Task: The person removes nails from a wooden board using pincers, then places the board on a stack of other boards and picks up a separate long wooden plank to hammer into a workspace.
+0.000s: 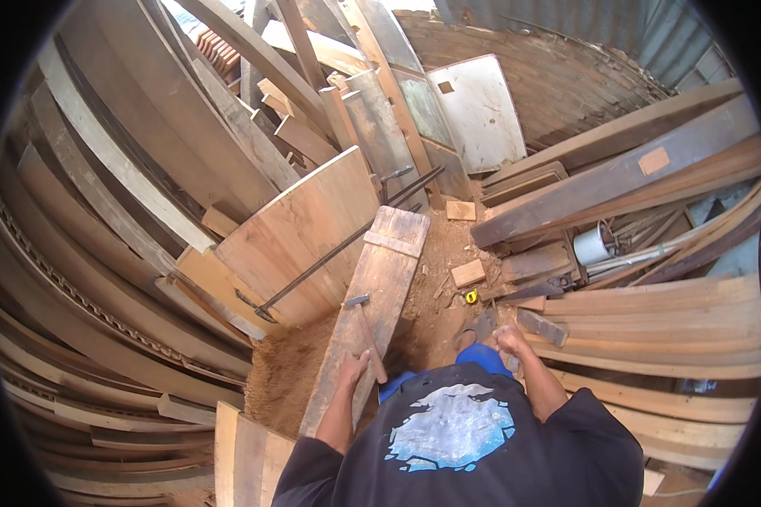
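My left hand [354,368] is closed, resting over the long worn plank bench [379,275] between my knees. Just to its right lies a hammer [369,340] with a wooden handle, its metal head pointing away from me; the hand seems to be beside the handle, not around it. Over my right knee, my right hand [509,340] is curled into a fist. Whatever either hand may hold is hidden. Close to the right hand is a small dark wooden block [542,328].
A yellow tape measure [472,297] and a wood offcut [468,273] lie on the sawdust floor ahead. A long bar clamp [338,249] crosses a wide wooden panel [313,221]. Stacked boards [668,325] stand right, with more at left. A white bucket [593,243] sits beyond.
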The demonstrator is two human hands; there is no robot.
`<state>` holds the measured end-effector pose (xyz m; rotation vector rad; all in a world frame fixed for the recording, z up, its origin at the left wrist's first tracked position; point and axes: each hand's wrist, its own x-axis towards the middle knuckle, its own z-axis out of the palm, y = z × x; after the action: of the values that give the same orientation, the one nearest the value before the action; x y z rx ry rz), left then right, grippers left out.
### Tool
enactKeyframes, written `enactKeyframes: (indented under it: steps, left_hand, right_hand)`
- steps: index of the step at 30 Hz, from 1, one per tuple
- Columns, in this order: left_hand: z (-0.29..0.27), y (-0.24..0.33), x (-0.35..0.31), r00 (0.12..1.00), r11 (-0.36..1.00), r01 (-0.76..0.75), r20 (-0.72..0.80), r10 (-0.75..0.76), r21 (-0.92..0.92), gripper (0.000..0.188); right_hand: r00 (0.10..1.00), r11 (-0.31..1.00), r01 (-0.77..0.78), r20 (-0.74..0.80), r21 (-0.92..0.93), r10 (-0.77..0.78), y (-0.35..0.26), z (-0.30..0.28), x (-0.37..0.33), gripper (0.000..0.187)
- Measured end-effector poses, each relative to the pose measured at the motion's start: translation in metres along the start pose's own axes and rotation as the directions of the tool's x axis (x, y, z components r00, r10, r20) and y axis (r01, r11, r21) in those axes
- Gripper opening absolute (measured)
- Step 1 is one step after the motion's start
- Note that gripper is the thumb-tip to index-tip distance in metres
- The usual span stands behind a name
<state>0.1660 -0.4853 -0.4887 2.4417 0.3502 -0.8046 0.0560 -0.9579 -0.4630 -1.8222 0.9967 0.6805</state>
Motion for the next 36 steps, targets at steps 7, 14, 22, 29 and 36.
enactKeyframes:
  steps: [7, 14, 22, 29, 36]
  left_hand:
    - [0.05, 0.055, 0.032, 0.984, 0.98, 0.061, -0.175, -0.028, 0.19, 0.055]
    - [0.04, 0.066, 0.054, 0.988, 0.933, 0.095, 0.079, -0.13, 0.348, 0.066]
    - [0.045, 0.241, 0.059, 0.975, 0.849, 0.097, -0.22, 0.023, 0.519, 0.068]
    - [0.089, 0.437, 0.178, 0.646, 0.617, -0.6, -0.146, 0.75, 0.509, 0.053]
    - [0.063, 0.561, 0.298, 0.727, 0.79, -0.597, 0.511, 0.459, 0.141, 0.047]
  right_hand:
    - [0.952, 0.911, 0.304, 0.1, -0.279, -0.288, 0.068, -0.093, 0.101, 0.012]
    - [0.594, 0.171, 0.502, 0.194, -0.848, -0.781, 0.112, -0.24, 0.166, 0.01]
    - [0.729, 0.976, 0.134, -0.65, -0.172, -0.215, 0.03, -0.365, 0.173, 0.023]
    - [0.373, 0.985, -0.013, -0.915, -0.173, -0.156, -0.052, -0.568, 0.167, 0.044]
    - [-0.014, 0.914, -0.346, -0.975, 0.212, 0.221, -0.184, -0.673, 0.114, 0.065]
